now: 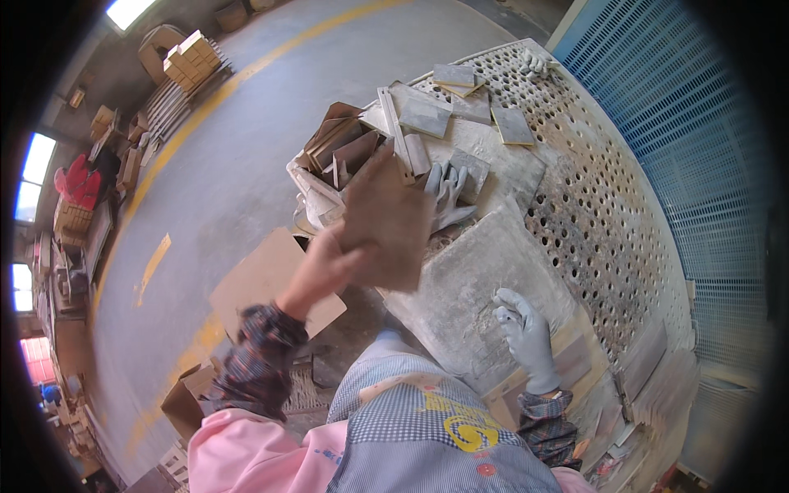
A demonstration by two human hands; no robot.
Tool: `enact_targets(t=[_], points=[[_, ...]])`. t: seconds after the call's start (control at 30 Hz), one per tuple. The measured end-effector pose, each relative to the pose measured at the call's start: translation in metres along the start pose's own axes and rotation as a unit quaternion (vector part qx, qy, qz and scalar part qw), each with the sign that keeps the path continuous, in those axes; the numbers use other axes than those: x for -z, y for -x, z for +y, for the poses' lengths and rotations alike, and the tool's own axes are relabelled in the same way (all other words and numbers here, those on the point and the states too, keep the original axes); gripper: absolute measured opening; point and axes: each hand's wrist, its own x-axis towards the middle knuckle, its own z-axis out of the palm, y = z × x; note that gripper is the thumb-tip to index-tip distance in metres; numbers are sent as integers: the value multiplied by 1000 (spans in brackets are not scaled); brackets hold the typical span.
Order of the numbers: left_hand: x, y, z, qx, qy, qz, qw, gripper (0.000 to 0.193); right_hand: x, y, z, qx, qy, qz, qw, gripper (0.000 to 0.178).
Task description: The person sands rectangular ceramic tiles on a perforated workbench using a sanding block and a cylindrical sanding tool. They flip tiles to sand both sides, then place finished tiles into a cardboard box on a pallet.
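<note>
My bare left hand (329, 267) grips a brown rectangular sheet (386, 222) by its lower left edge. The sheet is slightly blurred, and whether it is card or abrasive paper I cannot tell. Behind it stands an open container (306, 168) with similar brown pieces sticking up, partly hidden by the sheet. My right hand (526, 337), in a grey glove, is held over the dusty grey slab (460, 283) with its fingers curled together. Anything between those fingers is too small to make out. A loose grey glove (448, 197) lies beyond the slab, right of the sheet.
Several grey tile pieces (423, 117) lie on the far part of a perforated worktable (575, 222). A blue slatted panel (690, 148) borders it on the right. Left of the worktable are a cardboard sheet (263, 275) and a yellow floor line (181, 140), with stacked boxes (193, 62) further off.
</note>
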Motion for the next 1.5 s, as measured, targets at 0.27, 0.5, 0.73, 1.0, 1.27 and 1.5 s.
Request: enact_targets(t=[0.27,0.5,0.73,1.0,1.27,1.5], points=[[81,-162,25,-190,-523,61,829,24,-10,-1,11,79,32,-61,994,44],[141,-220,69,8,-598,-34,801,53,-6,-4,24,-2,-9,-11,1000,47],[155,-224,111,-15,-651,2,759,57,-12,-7,28,50,23,-47,997,45],[96,-181,111,-34,-720,28,693,36,-22,-8,19,37,20,-65,997,43],[103,-180,64,0,-764,-23,645,26,-21,-9,24,65,53,-59,995,42],[94,-193,24,-173,-737,85,648,15,-25,-2,24,77,43,-53,995,45]])
